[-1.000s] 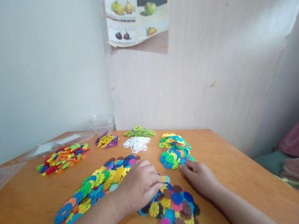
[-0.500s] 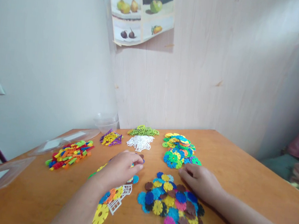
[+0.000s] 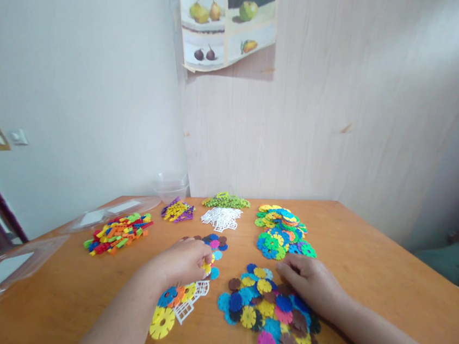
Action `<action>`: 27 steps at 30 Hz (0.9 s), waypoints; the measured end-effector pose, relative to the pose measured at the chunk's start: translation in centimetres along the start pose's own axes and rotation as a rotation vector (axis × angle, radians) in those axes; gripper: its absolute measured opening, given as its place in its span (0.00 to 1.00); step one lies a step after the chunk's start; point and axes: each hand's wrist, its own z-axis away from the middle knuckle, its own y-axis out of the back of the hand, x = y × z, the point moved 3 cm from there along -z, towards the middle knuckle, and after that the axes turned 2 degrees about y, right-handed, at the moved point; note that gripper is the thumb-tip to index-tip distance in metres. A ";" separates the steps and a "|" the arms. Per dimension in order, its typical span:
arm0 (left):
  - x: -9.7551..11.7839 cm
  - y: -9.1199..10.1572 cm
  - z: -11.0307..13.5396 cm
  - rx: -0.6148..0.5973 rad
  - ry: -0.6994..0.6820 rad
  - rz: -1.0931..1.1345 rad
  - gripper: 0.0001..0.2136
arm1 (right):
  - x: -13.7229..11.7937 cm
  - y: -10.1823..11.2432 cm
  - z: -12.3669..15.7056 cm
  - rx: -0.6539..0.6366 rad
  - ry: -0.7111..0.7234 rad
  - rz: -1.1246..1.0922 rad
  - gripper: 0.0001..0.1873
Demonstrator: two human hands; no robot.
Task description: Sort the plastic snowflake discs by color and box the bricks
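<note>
My left hand (image 3: 185, 260) reaches over a group of flat notched plastic discs, its fingers bent and pressed together; what they hold, if anything, is hidden. Just in front of the wrist lie a large yellow disc (image 3: 162, 323), an orange disc (image 3: 176, 296) and a white lattice piece (image 3: 184, 310). Beyond the fingers are pink and dark blue discs (image 3: 214, 244). My right hand (image 3: 310, 279) rests loosely curled on the table, with nothing seen in it. It touches the far right side of a pile of small discs (image 3: 264, 308) in blue, yellow, brown and pink.
Further back are larger bright discs (image 3: 282, 235), white lattice pieces (image 3: 220, 218), green pieces (image 3: 226, 201) and purple-yellow pieces (image 3: 178, 210). Colourful blocks (image 3: 118, 232) lie left, beside clear bags (image 3: 10, 269). A clear plastic tub (image 3: 171, 188) stands against the wall.
My left hand has lowered slightly and its fingers have drawn in over the discs, uncovering the pink and blue ones behind. My right hand stays put. The whole view has shifted a little.
</note>
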 end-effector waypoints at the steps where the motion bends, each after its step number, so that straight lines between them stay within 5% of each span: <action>1: 0.0 -0.1 -0.1 0.003 0.000 0.007 0.09 | 0.0 0.0 0.0 0.001 0.000 -0.001 0.22; 10: 0.2 0.0 -0.2 -0.092 0.014 0.075 0.05 | 0.2 -0.1 -0.1 -0.007 0.011 0.021 0.22; 20: 1.3 1.2 -0.7 0.156 -0.066 0.011 0.12 | -0.2 0.1 -0.2 -0.023 0.014 0.000 0.21; 27: 5.4 0.2 -0.8 0.362 -0.246 0.176 0.10 | -0.5 0.2 -0.1 -0.023 -0.002 0.033 0.19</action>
